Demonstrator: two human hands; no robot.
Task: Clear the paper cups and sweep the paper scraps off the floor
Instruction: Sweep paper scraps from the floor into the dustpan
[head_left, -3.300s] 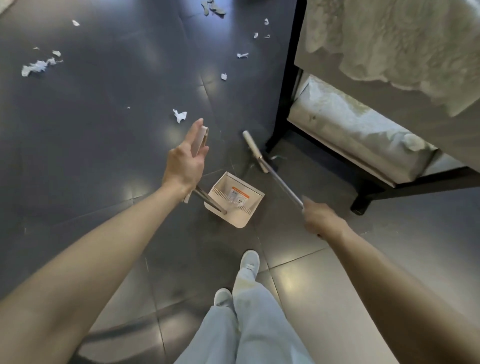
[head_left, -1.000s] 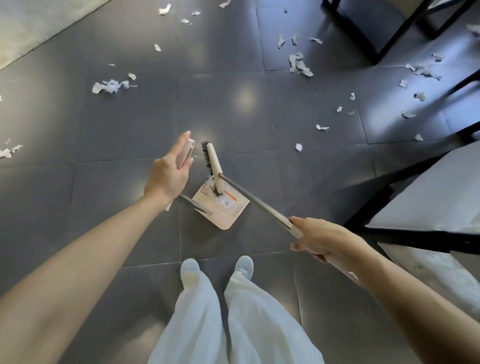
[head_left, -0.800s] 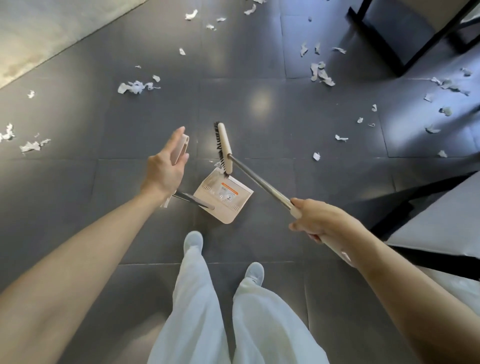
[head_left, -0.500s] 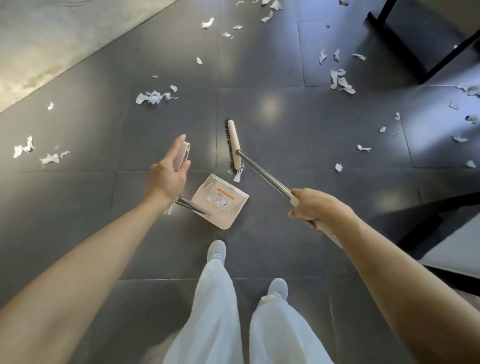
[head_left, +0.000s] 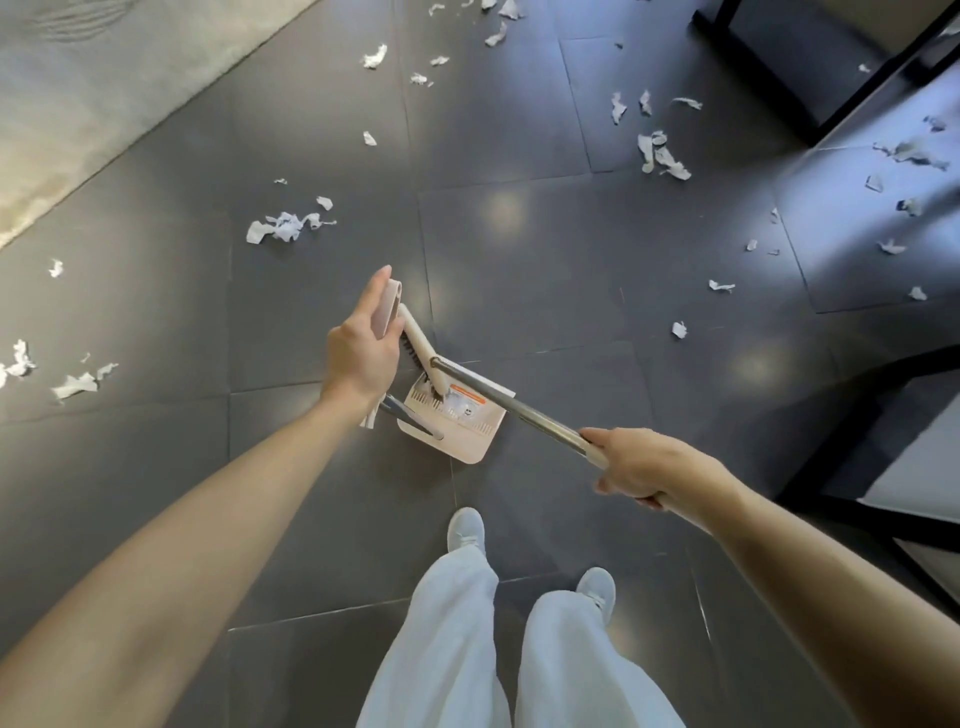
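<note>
Left hand (head_left: 363, 353): fingers wrapped round the top grip of the dustpan handle (head_left: 390, 306), one digit lying straight along it. Right hand (head_left: 644, 467): clenched on the broom shaft (head_left: 519, 410) at its pale end grip, with the shaft running up-left from there toward the left hand. Broom head (head_left: 415, 335) sits just right of the left fingers, close beside the grip. Its dark bristles face that hand and its lower end is over the dustpan mouth. Dustpan (head_left: 467, 431) is just below the left hand, between the two hands, down on the dark tiled floor (head_left: 519, 260). Can't tell if anything is in the pan.

Paper scraps (head_left: 283, 228): nearest clump is ahead-left of the left fingers, more lie far left of that hand, and there is a bigger scatter ahead of the right hand toward a black furniture frame (head_left: 779, 93). Pale rug (head_left: 104, 78) far ahead-left. White shoes (head_left: 466, 530) behind both hands.
</note>
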